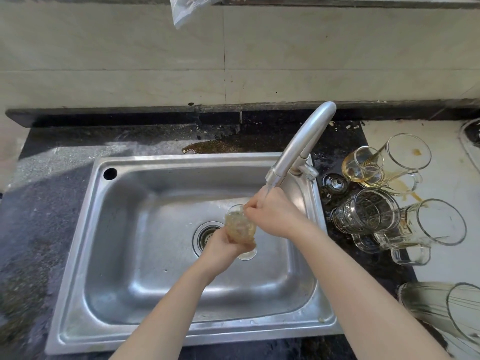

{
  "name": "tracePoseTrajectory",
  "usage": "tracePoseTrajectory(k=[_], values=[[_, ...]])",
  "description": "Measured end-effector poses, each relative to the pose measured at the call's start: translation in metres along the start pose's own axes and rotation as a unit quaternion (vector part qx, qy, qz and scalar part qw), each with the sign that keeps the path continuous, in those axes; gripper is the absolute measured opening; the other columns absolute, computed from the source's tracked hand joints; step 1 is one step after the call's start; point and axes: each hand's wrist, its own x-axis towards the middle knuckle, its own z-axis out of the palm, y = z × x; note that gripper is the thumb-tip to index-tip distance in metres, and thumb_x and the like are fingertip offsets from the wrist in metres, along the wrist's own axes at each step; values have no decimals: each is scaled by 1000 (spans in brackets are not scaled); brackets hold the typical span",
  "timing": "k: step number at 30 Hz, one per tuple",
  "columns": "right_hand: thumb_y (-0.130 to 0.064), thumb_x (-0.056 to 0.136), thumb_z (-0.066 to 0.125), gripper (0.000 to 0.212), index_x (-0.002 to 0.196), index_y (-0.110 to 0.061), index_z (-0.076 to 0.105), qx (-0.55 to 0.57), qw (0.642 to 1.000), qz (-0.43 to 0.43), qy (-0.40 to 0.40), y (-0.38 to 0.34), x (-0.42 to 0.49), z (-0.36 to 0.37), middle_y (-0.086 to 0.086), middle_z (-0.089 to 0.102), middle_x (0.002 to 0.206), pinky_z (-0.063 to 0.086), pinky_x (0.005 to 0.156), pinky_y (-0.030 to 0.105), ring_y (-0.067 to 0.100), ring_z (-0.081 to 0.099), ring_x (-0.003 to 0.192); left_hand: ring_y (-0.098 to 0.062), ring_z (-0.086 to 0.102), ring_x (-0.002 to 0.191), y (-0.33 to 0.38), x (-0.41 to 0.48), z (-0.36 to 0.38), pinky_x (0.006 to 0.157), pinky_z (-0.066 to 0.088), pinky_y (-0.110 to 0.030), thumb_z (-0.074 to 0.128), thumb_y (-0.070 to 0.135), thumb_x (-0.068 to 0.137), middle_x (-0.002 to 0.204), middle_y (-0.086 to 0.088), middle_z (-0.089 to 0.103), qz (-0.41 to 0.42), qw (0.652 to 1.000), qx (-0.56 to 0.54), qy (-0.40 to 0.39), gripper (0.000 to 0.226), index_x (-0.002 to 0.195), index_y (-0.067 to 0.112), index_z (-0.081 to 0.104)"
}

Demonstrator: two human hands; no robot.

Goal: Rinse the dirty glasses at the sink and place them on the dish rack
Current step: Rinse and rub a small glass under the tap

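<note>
Glass slick with running water is the hazard here: the small glass (240, 228) is held tilted over the sink (78, 255), just beside the drain (205, 237). The left hand (220, 246) has its fingers curled round the lower part, and the right hand (272, 216) pinches the rim with bent fingers, directly under the stream. A yellowish film clouds the inside. A wet grip could let the glass slip onto the steel and chip. Water striking the right hand may splash onto the counter. Beyond the tap (298, 149), to the right, dirty glasses (368, 214) lie crowded on their sides, touching, and a careless reach could knock them together. No dish rack can be made out.
</note>
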Motion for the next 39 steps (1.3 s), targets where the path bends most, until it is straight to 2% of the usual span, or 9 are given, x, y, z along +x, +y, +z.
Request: tracePoseTrajectory(k=[7, 12, 16, 20, 24, 27, 30, 35, 39], values=[[-13, 81, 53, 29, 54, -4, 46, 24, 999, 21, -9, -1, 1, -2, 7, 45, 55, 40, 51, 37, 23, 46, 54, -4, 66, 84, 4, -6, -9, 74, 46, -14, 69, 6, 83, 90, 8, 72, -7, 1000, -2, -31, 20, 97, 19, 64], [-3, 76, 55, 24, 53, -4, 50, 183, 976, 105, 54, 10, 5, -7, 7, 42, 45, 34, 41, 22, 17, 44, 37, -12, 63, 68, 19, -9, -15, 79, 43, -27, 60, 35, 71, 67, 6, 64, -1, 999, -19, -36, 31, 96, 17, 66], [-9, 83, 56, 28, 55, -8, 52, 259, 952, 158, 48, 23, 1, 2, 4, 46, 50, 34, 44, 22, 15, 43, 40, -16, 51, 51, 32, -10, -19, 66, 42, -31, 54, 56, 85, 59, 0, 55, 14, 999, 4, -46, 35, 92, 22, 61], [-17, 95, 42, 38, 58, -11, 41, 189, 968, 50, 158, 18, -6, 10, 2, 44, 64, 29, 57, 28, 12, 41, 60, -11, 45, 42, 44, -10, -12, 55, 36, -25, 40, 57, 95, 54, 2, 51, -1, 999, 35, 1, 44, 88, 20, 62], [-39, 95, 45, 35, 85, -9, 61, 121, 969, -50, 210, 10, -8, 24, -1, 55, 83, 43, 74, 36, 18, 53, 84, -14, 36, 38, 58, -13, -9, 52, 39, -26, 35, 52, 100, 50, -2, 49, -55, 994, -93, -29, 53, 92, 8, 65], [-51, 82, 54, 39, 84, -13, 59, 135, 965, -53, 219, 7, -5, 28, 0, 59, 81, 48, 75, 38, 20, 56, 83, -17, 36, 36, 64, -18, -10, 44, 40, -23, 33, 46, 102, 52, -9, 55, -62, 990, -124, -35, 52, 94, 6, 65], [-47, 73, 64, 39, 74, -9, 55, 142, 962, -50, 228, -1, -5, 25, 1, 54, 66, 43, 64, 35, 21, 54, 70, -17, 44, 38, 67, -21, -15, 44, 39, -21, 33, 50, 100, 67, -13, 69, -70, 992, -103, -29, 51, 99, 12, 67], [-32, 78, 67, 37, 66, -1, 51, 299, 924, 56, 230, 3, 9, 25, 1, 44, 57, 35, 54, 30, 15, 40, 54, -19, 57, 41, 79, -23, -12, 46, 39, -24, 44, 41, 97, 75, -15, 74, -68, 992, -106, 18, 37, 111, 12, 62], [-30, 89, 57, 20, 78, -14, 54, 473, 827, 240, 186, 26, 15, 27, 2, 42, 63, 37, 51, 25, 16, 38, 55, -16, 49, 36, 93, -19, -2, 50, 46, -25, 48, 36, 95, 51, -10, 61, -42, 985, -139, 88, 34, 88, 8, 66]])
